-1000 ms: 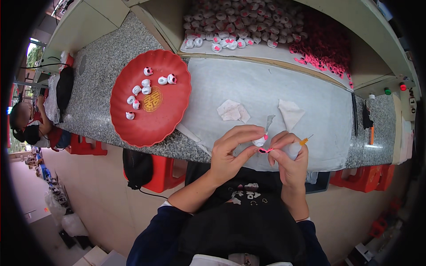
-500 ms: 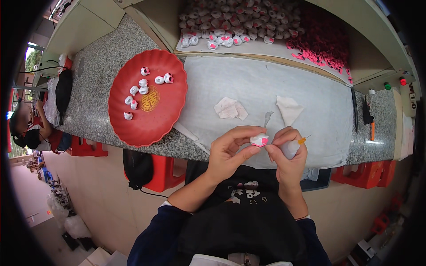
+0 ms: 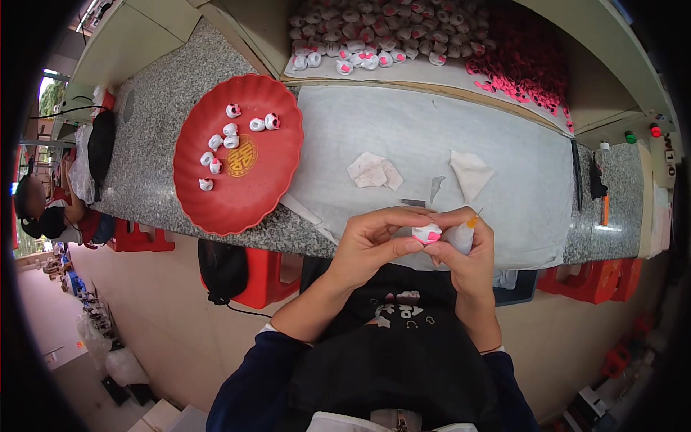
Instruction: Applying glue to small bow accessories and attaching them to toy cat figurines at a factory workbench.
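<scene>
Between the thumb and fingers of my left hand (image 3: 371, 241) is a small white figure head (image 3: 426, 235) with pink parts on it. My right hand (image 3: 469, 252) closes around a translucent glue bottle (image 3: 459, 236) with an orange tip and a thin needle, which points up and to the right. The right thumb and fingertips also meet the white head at its right side. Both hands are just over the near edge of the pale work sheet (image 3: 331, 144). Folded cloth pieces (image 3: 471, 175) lie beyond them.
To the left, a red scalloped tray (image 3: 198, 144) holds several white heads. A shelf at the back carries a heap of white heads (image 3: 374, 36) and a pile of pink pieces (image 3: 522, 72). Red stools (image 3: 266, 277) stand below the counter; another person (image 3: 61, 209) sits far left.
My hands have come closer together around the white head. The glue bottle has shifted left, its needle now pointing more upward. A dark flat strip shows on the sheet behind my left fingers.
</scene>
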A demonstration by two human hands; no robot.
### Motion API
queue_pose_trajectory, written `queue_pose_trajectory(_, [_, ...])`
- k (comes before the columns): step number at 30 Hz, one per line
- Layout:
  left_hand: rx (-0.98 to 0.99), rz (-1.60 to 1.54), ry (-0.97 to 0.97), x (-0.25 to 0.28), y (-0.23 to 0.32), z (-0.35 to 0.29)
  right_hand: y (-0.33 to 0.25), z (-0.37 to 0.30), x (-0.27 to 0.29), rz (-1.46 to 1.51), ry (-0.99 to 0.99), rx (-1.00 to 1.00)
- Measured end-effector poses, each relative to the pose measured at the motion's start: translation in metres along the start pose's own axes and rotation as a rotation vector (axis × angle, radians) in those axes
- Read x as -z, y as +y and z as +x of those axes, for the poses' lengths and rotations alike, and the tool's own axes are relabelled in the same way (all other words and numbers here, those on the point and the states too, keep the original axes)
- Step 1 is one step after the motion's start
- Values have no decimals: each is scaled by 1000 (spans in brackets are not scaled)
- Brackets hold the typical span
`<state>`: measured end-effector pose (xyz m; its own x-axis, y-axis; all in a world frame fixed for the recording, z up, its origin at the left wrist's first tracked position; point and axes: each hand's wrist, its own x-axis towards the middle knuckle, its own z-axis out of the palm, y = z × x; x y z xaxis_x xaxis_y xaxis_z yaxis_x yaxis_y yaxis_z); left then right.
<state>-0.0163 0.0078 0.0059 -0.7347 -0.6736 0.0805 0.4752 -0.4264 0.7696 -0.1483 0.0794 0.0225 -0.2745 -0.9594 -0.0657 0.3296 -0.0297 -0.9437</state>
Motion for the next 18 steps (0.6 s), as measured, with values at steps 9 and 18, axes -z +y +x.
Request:
queue_pose_trajectory(9, [83, 134, 64, -2, 7, 0, -2, 0, -1, 34, 47, -75])
queue_pose_trajectory(18, [-155, 472, 64, -5, -2, -1, -4, 2, -1, 6, 70, -86])
